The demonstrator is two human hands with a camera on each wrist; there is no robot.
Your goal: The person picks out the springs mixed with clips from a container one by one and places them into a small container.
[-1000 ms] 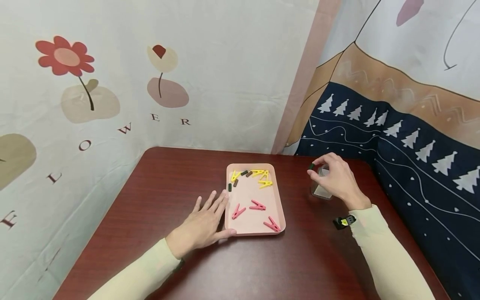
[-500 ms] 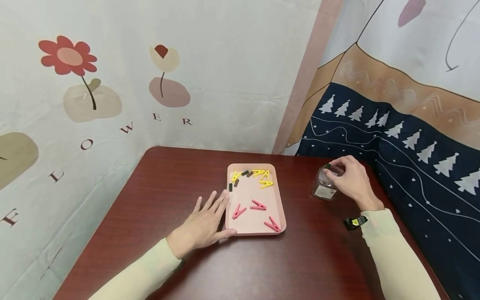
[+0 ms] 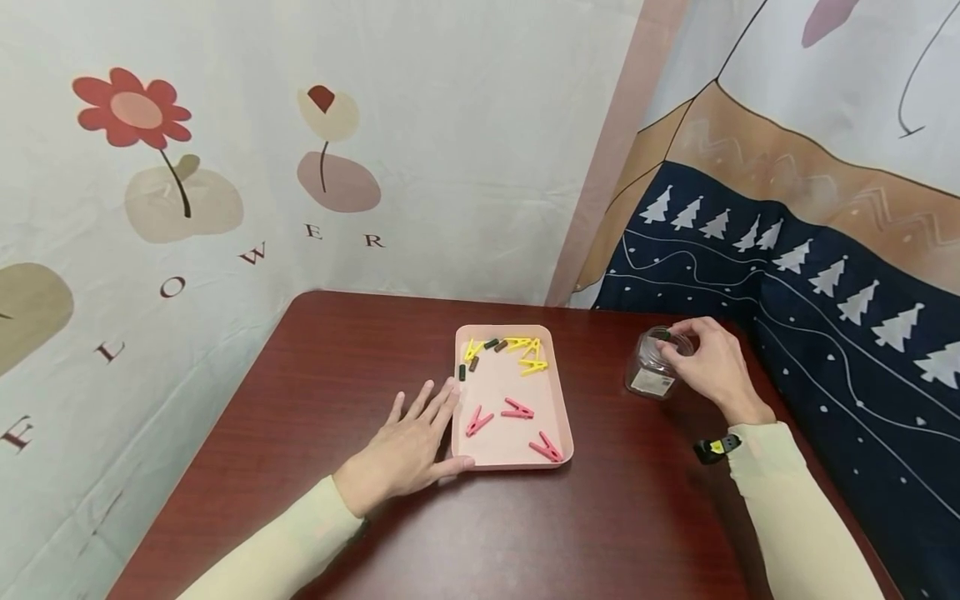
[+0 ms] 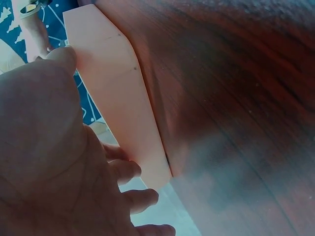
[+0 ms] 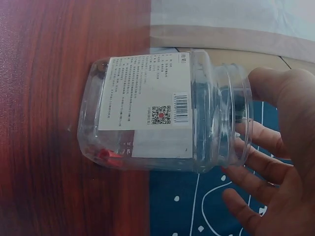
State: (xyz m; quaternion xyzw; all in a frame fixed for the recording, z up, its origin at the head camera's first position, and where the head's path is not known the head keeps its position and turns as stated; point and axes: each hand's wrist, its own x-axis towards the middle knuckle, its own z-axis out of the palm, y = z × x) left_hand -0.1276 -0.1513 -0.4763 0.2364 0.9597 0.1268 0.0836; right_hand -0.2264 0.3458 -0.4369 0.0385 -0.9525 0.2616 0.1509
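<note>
Between thumb and finger my right hand (image 3: 716,367) pinches a small dark green cylinder (image 3: 663,335) at the mouth of a clear jar (image 3: 637,367). In the right wrist view the jar (image 5: 147,142) stands uncapped, with a white printed label and something red (image 5: 109,156) at its bottom. My left hand (image 3: 401,458) lies with fingers spread along the left side of a pink tray (image 3: 510,454), thumb at its near corner. The tray holds yellow clothespins (image 3: 534,367), pink clothespins (image 3: 517,409), and several small dark green and brown cylinders (image 3: 474,364).
Everything stands on a dark red-brown table (image 3: 337,358). A pale printed cloth (image 3: 465,150) hangs behind it, and a navy cloth with white trees (image 3: 825,350) hangs along the right side, close to my right arm.
My right hand has moved right with the dark green cylinder, from left of the jar to over its mouth, then slightly lower. My left hand and the tray have stayed put.
</note>
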